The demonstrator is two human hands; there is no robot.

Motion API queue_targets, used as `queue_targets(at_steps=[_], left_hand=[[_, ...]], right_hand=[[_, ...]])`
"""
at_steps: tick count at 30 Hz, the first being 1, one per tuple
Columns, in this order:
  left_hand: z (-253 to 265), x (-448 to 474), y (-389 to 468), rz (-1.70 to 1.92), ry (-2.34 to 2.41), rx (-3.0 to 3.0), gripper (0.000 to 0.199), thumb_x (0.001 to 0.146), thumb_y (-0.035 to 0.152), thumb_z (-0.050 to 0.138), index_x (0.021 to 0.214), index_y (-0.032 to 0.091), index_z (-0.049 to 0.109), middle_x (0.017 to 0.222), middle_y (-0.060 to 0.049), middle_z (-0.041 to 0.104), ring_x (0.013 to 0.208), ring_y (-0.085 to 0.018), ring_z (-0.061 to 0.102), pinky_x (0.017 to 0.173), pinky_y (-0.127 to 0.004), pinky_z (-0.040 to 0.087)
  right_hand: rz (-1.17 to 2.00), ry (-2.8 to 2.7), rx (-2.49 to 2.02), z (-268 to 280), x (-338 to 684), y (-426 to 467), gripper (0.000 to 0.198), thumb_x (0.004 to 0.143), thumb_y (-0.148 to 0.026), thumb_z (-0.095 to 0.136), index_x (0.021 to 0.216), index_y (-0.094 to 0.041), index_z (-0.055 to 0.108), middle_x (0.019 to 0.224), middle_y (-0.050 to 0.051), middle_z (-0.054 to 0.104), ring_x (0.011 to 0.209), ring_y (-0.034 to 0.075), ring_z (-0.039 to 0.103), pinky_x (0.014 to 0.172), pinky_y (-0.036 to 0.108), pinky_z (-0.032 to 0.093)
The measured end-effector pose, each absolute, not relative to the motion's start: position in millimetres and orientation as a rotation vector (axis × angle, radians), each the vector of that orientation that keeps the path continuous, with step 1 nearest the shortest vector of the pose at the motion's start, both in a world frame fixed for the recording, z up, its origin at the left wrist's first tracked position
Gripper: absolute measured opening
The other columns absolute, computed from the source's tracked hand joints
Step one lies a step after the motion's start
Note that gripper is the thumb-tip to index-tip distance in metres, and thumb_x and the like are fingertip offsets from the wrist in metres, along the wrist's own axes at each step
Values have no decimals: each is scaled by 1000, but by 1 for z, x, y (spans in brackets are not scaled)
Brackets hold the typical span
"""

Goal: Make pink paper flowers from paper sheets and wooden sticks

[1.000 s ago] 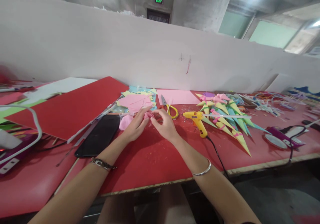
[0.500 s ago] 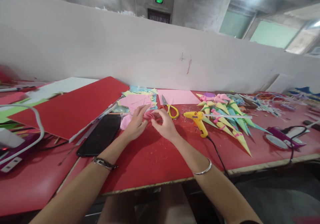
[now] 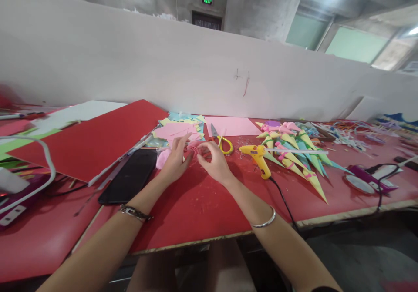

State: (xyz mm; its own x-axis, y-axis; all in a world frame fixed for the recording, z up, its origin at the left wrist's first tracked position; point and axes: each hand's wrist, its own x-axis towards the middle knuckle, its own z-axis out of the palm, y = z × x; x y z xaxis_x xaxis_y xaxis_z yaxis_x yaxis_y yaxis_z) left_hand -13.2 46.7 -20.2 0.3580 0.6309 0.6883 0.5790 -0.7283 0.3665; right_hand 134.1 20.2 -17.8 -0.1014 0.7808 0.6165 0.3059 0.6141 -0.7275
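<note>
Between my hands is a small coil of pink cord or strip (image 3: pixel 193 149), partly covered by the fingers; its exact kind is hard to make out. My left hand (image 3: pixel 176 159) grips its left side with thumb and fingers. On the other side, my right hand (image 3: pixel 214 161) pinches it, fingers curled. Yellow-handled scissors (image 3: pixel 225 145) lie just beyond my right hand, blades pointing away. A round pink piece (image 3: pixel 162 158) sits beside my left hand, partly hidden by it. Behind the hands are pink paper pieces (image 3: pixel 174 131) on a pile of scraps.
A yellow glue gun (image 3: pixel 259 157) with a clear stick lies to the right, its black cord running over the table edge. Beyond it are several paper cones (image 3: pixel 294 148). A black phone (image 3: pixel 130 176), a red sheet (image 3: pixel 98 139) and a power strip (image 3: pixel 19 200) lie left.
The fingers of my left hand have shifted slightly on the pink coil, and more of its loops show between my hands. The things on the table have stayed put.
</note>
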Motion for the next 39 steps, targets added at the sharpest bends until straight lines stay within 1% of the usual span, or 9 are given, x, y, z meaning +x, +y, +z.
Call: queue_targets(at_steps=[3,7,11,15,17,20,23,30,39], left_hand=[[-18,-13,47,1427,1121,2504,50,80,19,46,127,20,28,92,-6,47,82,-16,52,75,-34,48],[-14,-12,43,1427,1138,2456,51,79,19,48,126,18,29,81,-1,51,74,-14,54,74,-31,48],[-11,-12,41,1405,1186,2461,48,79,21,49,124,18,32,80,-1,56,75,-14,56,73,-30,47],[-10,-12,41,1442,1219,2433,43,79,25,50,119,18,36,81,-1,59,75,-14,58,71,-28,47],[-11,-13,41,1476,1238,2394,33,78,26,52,109,19,41,81,0,59,74,-14,59,69,-27,47],[-10,-13,41,1493,1286,2389,12,77,26,53,87,20,49,80,0,60,73,-14,60,65,-24,46],[-8,-14,41,1440,1295,2476,4,77,24,52,77,20,50,75,0,61,71,-14,59,65,-24,45],[-6,-14,40,1361,1156,2554,5,77,22,48,75,20,52,77,-1,62,72,-15,57,66,-26,45],[-6,-13,39,1388,1182,2554,6,78,22,48,75,20,52,75,-1,61,70,-14,57,65,-24,44]], right_hand=[[516,-1665,-911,-20,133,21,17,72,-15,49,88,-20,51,91,2,49,77,12,55,69,26,50],[513,-1661,-912,-21,133,21,23,72,-15,47,94,-21,51,95,4,50,78,12,55,68,25,50],[523,-1670,-917,-19,134,19,24,74,-16,46,97,-21,52,97,4,50,80,13,55,67,25,50],[539,-1663,-923,-16,135,17,20,77,-22,47,96,-21,52,97,5,51,82,13,55,68,26,49],[532,-1669,-923,-16,135,17,18,78,-25,47,95,-20,53,96,4,52,81,14,55,69,26,49],[520,-1682,-906,-16,135,18,16,78,-26,48,92,-21,53,92,4,52,78,14,55,69,27,49],[505,-1689,-892,-17,135,19,13,78,-26,48,90,-21,52,89,3,52,77,14,55,68,26,49],[464,-1729,-919,-18,137,21,15,78,-20,48,93,-21,53,90,4,52,79,14,55,68,25,49],[428,-1736,-898,-16,138,20,15,77,-18,48,91,-20,55,89,4,51,81,15,54,69,26,48]])
